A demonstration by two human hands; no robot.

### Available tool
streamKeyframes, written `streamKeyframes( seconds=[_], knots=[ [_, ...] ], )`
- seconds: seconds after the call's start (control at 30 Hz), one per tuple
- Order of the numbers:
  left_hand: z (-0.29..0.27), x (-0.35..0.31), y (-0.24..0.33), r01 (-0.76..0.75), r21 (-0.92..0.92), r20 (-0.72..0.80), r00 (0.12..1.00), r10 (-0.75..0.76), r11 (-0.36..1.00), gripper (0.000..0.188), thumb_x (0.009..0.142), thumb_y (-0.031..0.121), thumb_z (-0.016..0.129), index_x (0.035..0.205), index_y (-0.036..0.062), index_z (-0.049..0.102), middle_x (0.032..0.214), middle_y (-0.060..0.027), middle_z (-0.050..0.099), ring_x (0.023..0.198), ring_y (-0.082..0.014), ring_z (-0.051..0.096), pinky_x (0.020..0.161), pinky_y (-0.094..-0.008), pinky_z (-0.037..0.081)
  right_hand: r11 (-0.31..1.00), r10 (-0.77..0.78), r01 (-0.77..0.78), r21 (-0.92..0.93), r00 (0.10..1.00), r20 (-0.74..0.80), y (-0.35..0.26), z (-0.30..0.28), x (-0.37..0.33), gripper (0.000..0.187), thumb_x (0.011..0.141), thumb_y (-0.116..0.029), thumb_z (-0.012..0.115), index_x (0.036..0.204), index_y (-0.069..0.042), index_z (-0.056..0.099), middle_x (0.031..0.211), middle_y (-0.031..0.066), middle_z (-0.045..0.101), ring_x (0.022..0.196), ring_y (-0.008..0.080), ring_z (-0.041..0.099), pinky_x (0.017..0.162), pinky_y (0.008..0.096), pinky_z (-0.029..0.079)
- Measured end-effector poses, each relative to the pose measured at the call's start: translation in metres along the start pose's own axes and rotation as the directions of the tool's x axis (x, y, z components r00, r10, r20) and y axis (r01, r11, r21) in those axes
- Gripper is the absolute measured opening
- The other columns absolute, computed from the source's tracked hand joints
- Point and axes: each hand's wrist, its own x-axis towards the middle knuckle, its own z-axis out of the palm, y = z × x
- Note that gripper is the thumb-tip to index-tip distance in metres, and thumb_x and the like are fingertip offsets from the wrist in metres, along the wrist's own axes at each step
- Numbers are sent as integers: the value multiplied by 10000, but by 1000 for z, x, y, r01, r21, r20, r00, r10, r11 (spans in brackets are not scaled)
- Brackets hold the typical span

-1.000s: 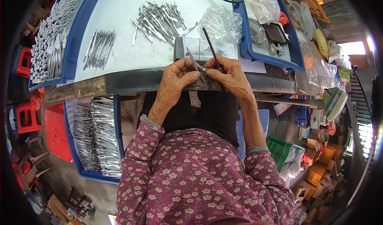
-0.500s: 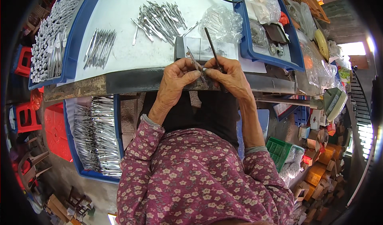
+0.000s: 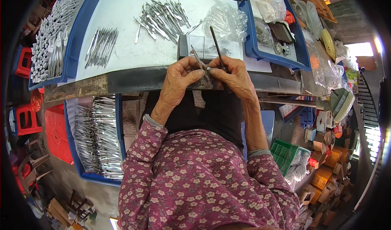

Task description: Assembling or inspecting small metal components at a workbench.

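Observation:
Above the table's front edge, my left hand [image 3: 181,78] pinches a slim, pointed silver metal piece [image 3: 196,55] between thumb and fingers, its tip aimed away from me. Close beside it, my right hand [image 3: 235,76] is closed around a thin dark rod [image 3: 215,41], which stands up past the fingers and tilts slightly left. The thumbs almost meet, and a small pale bit shows between them; its kind I cannot make out. Just beyond my fingers lies a grey block [image 3: 182,47] with a pale top. My fingers hide the lower parts of both held things.
On the white-covered table [image 3: 122,8] lie a loose heap of slim metal pieces [image 3: 163,20], a neater bunch [image 3: 102,46] and a clear plastic bag [image 3: 226,22]. Blue trays flank them, the left tray [image 3: 77,38] full of pieces. Another filled blue tray [image 3: 120,126] sits below the table edge.
The whole view has shifted very slightly. Both hands keep the same grips, with the metal piece and the dark rod in nearly the same place.

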Motion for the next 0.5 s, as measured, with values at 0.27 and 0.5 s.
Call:
streamKeyframes(
  seconds=[0.27,0.5],
  knots=[
    [-2,-1,-3,-16,38,4,1000,16,999,135,805,64,621,917,0,580,810,5,583,711,-36,519,646,-170,424,998,27,-26,65,1000,-6,3,5,-2,131,813,-95,611,869,23,599,648,4,542,514,56,474,452,186,363],
    [-2,-1,-3,-13,60,4,1000,13,998,137,813,60,610,929,-7,580,833,-8,593,736,-49,538,670,-176,435,988,36,-33,149,999,-13,5,7,-5,136,818,-97,608,881,23,605,647,5,546,513,54,469,463,180,358]
  ],
)
